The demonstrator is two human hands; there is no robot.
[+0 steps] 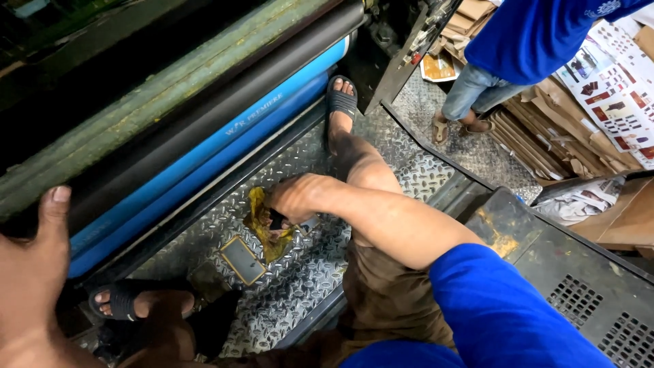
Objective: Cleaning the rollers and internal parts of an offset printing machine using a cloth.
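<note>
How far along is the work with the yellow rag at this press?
Done: nothing visibly finished. In hand: the right hand grips a stained yellow rag on the metal tread plate, while the left hand braces on the machine beside the blue roller. Left: cannot be judged from here.

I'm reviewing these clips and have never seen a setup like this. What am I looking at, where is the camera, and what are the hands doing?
The camera sits on a person's head, looking down at their own body as they sit on a metal tread-plate step beside a large printing machine with a blue roller and a black roller. Their left hand rests against the machine's edge, holding nothing. Their right hand reaches down with its grip closed on a yellow-stained rag and a small dark object that is too hidden to name. A small rectangular plate lies nearby. Another person's legs stand beside stacked cardboard.
</note>
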